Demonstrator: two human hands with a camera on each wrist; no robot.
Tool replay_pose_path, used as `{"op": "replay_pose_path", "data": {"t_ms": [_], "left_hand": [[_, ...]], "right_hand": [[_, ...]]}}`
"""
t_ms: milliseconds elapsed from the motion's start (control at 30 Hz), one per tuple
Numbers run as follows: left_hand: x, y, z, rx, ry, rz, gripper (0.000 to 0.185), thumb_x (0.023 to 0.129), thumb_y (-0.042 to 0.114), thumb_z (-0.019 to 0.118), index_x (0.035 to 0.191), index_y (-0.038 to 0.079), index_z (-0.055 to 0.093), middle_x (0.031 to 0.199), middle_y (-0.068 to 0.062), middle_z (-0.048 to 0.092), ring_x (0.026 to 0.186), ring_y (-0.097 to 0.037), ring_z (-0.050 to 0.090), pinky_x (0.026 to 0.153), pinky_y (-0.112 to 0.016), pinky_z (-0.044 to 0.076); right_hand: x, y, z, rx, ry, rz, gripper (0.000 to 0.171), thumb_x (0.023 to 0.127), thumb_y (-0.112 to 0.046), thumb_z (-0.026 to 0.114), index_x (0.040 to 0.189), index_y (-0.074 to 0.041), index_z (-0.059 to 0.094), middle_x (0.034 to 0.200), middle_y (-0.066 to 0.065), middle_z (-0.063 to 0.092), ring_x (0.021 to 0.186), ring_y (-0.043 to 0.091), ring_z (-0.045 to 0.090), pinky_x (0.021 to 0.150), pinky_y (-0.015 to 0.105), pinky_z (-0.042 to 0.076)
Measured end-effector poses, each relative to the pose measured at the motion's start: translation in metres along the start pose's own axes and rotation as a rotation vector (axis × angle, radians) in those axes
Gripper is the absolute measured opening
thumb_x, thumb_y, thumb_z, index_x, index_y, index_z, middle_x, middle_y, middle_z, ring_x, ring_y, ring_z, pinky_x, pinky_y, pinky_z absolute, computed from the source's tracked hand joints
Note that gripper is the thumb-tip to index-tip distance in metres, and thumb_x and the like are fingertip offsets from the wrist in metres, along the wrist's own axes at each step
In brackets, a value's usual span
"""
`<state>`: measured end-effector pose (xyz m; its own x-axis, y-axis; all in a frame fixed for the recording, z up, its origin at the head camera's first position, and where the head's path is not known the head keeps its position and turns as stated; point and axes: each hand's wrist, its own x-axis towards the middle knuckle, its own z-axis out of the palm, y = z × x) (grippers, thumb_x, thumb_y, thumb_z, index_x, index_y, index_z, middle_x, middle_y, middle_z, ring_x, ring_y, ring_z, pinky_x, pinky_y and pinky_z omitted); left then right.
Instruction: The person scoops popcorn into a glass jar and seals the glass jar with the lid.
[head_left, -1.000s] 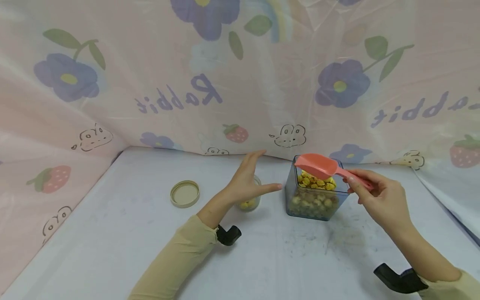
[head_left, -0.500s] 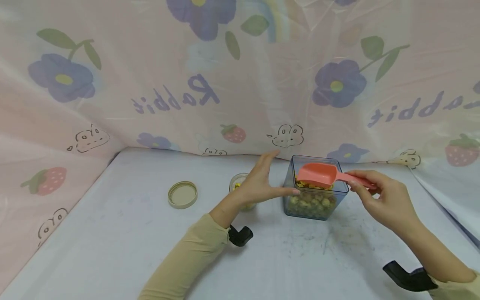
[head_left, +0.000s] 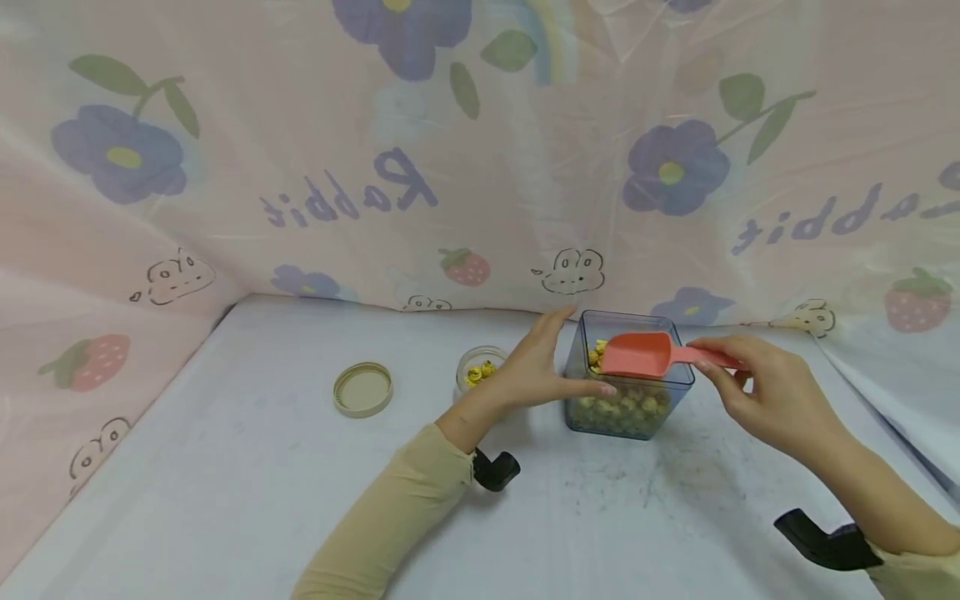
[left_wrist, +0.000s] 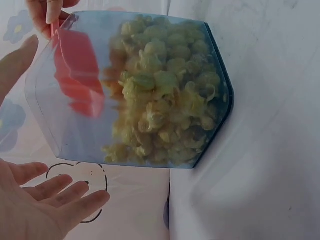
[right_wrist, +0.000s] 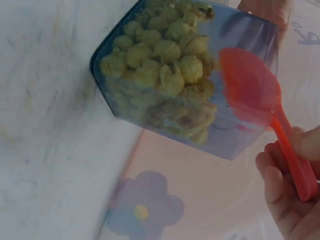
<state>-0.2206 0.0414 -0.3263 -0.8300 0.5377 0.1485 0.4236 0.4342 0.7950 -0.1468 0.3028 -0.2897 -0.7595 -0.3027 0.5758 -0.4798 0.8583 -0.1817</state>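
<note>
A clear bluish square container (head_left: 622, 417), partly filled with yellow popcorn (left_wrist: 165, 90), stands on the table in the head view. My right hand (head_left: 772, 392) grips the handle of a coral-red scoop (head_left: 637, 355), whose bowl is down inside the container above the popcorn, as the right wrist view also shows. On the container's left side my left hand (head_left: 528, 371) is spread, fingers straight, thumb in front of the wall. Whether the thumb touches the wall I cannot tell. Behind the left forearm, a small round jar (head_left: 480, 367) with some popcorn is partly hidden.
A round lid (head_left: 363, 389) lies on the table left of the jar. The white tabletop (head_left: 225, 467) runs back to a printed cloth curtain (head_left: 487, 167) with flowers and rabbits. Black wrist mounts (head_left: 495, 471) stick out from both sleeves.
My left hand has moved right, from over the jar to the container's side, uncovering part of the jar. The scoop has gone down from above the rim into the container.
</note>
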Motion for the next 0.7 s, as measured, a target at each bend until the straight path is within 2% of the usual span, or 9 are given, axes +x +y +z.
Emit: {"op": "replay_pose_path", "data": {"t_ms": [133,300,567,700], "left_hand": [[0.004,-0.001,0.0,0.011,-0.024,-0.001,0.11,0.072,0.046,0.082,0.155,0.025,0.012,0.159,0.0,0.018,0.145,-0.022,0.023,0.113,-0.049,0.03],[0.009,0.001,0.0,-0.018,-0.047,0.003,0.113,0.072,0.045,0.082,0.155,0.025,0.009,0.16,0.0,0.017,0.145,-0.02,0.024,0.114,-0.048,0.029],[0.013,0.002,0.006,-0.05,-0.053,0.004,0.111,0.073,0.042,0.082,0.155,0.023,0.01,0.159,0.0,0.019,0.14,-0.017,0.033,0.111,-0.044,0.035],[0.016,0.002,0.007,-0.044,-0.045,-0.011,0.108,0.073,0.041,0.082,0.155,0.023,0.013,0.158,-0.001,0.022,0.138,-0.017,0.036,0.109,-0.043,0.038]], "right_hand": [[0.005,0.001,-0.005,-0.026,-0.005,-0.059,0.028,0.076,0.0,0.076,0.103,-0.005,0.071,0.086,0.004,0.068,0.062,-0.002,0.048,0.053,0.011,0.038],[0.012,0.002,-0.013,-0.101,-0.046,-0.099,0.029,0.074,0.001,0.076,0.102,-0.002,0.071,0.086,0.007,0.069,0.058,0.002,0.045,0.049,0.019,0.039],[0.016,-0.001,-0.023,-0.144,-0.153,-0.037,0.028,0.077,-0.002,0.075,0.104,0.001,0.07,0.086,0.008,0.068,0.054,0.001,0.035,0.046,0.021,0.035],[0.02,-0.006,-0.025,-0.163,-0.177,-0.026,0.026,0.078,-0.003,0.075,0.103,0.002,0.07,0.085,0.007,0.067,0.056,0.005,0.04,0.047,0.023,0.035]]}}
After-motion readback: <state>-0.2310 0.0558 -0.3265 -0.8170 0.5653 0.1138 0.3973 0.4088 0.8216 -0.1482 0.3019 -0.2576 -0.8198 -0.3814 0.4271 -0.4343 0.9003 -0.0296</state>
